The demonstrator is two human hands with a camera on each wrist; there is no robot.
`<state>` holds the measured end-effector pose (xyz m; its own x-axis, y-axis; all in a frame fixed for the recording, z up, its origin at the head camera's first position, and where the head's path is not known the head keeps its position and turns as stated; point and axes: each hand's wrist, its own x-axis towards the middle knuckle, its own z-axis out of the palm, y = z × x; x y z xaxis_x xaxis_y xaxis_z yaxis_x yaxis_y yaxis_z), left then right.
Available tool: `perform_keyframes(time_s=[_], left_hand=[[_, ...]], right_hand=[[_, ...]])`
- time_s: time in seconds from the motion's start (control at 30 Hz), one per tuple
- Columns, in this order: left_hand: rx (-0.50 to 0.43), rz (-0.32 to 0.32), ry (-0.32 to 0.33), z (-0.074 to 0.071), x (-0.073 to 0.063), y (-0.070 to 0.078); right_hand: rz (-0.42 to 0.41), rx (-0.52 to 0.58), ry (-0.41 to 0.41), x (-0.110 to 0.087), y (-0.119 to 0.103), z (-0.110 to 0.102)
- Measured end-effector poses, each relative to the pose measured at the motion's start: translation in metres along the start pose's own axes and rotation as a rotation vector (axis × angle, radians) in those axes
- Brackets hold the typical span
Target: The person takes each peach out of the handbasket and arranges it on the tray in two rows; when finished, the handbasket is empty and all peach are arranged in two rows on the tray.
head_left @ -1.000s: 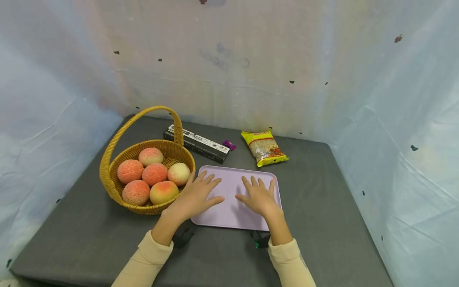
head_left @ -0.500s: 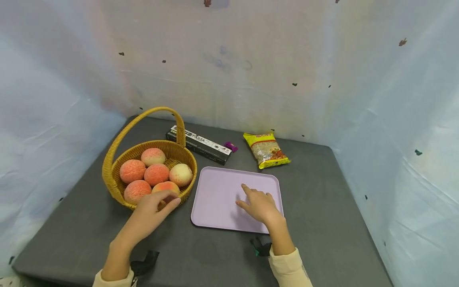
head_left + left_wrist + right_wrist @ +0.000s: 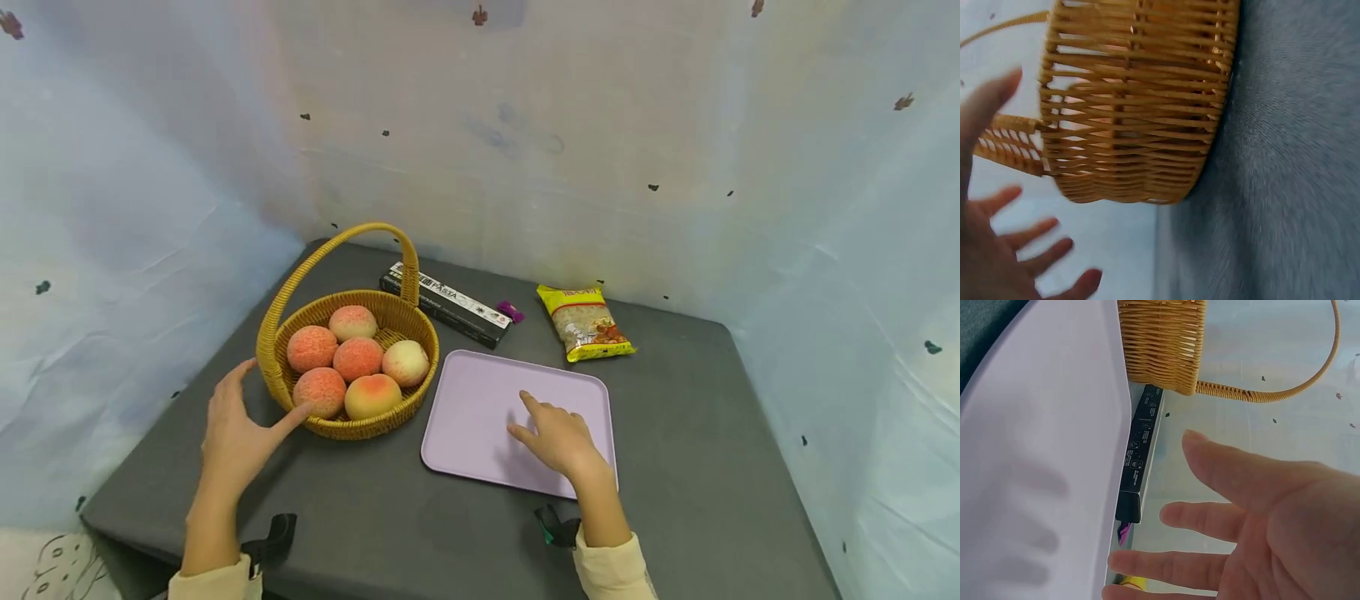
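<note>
My left hand (image 3: 234,440) is spread at the near left side of a yellow wicker basket (image 3: 362,430), thumb by the front rim and fingers beside the handle's foot. Several peaches (image 3: 373,397), some pink-red and some pale yellow, lie inside. In the left wrist view the thumb and fingers stand apart beside the woven wall. Over a flat lilac tray (image 3: 471,417) hovers my right hand (image 3: 561,435), fingers extended and casting shadows on it. In the right wrist view nothing is between the thumb and fingers of that hand.
Behind the tray lies a black pasta box (image 3: 450,307), with a small purple wrapped candy (image 3: 511,312) at its right end. Farther right is a yellow food packet (image 3: 587,325). Pale sheeting (image 3: 465,192) hangs around the grey-covered table (image 3: 690,450).
My left hand has gone from over the tray, past the basket's front, to its left side, opening wider. The right hand stays over the tray. The head view has shifted left.
</note>
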<state>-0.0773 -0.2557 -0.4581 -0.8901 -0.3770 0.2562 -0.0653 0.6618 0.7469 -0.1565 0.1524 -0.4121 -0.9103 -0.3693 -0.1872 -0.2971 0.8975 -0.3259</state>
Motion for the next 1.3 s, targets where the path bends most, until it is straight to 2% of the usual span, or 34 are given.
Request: perform_keyframes(time_s=[0.1,0.17,0.3,0.4,0.57,0.67,0.8,0.93,1.1,1.3], left_hand=[[-0.176,0.132,-0.063,0.012,0.015,-0.012],[-0.258,0.174,-0.073,0.020,0.022,-0.016],[-0.341,0.180,-0.036,0.029,0.029,-0.013],[-0.406,0.173,0.000,0.029,0.027,-0.007],[-0.507,0.168,0.019,0.029,0.024,0.001],[-0.550,0.204,0.038,0.032,0.024,0.000],[-0.586,0.261,0.058,0.037,0.023,-0.004],[-0.593,0.294,0.071,0.040,0.024,-0.006],[-0.593,0.294,0.076,0.040,0.023,-0.007],[-0.594,0.292,0.080,0.039,0.023,-0.008]], right_hand=[[-0.006,0.008,0.005,-0.001,0.001,0.002],[-0.008,0.013,0.008,-0.001,0.001,0.003],[-0.009,0.016,0.012,0.000,0.001,0.002],[-0.018,0.014,0.010,0.003,-0.001,0.002],[-0.028,0.022,0.007,0.006,-0.004,0.001],[-0.048,0.041,-0.002,0.010,-0.006,0.003],[-0.143,0.080,0.006,0.018,-0.012,0.002],[-0.293,0.244,0.005,0.033,-0.024,-0.006],[-0.440,0.449,-0.016,0.060,-0.043,-0.017],[-0.540,0.540,-0.055,0.090,-0.073,-0.029]])
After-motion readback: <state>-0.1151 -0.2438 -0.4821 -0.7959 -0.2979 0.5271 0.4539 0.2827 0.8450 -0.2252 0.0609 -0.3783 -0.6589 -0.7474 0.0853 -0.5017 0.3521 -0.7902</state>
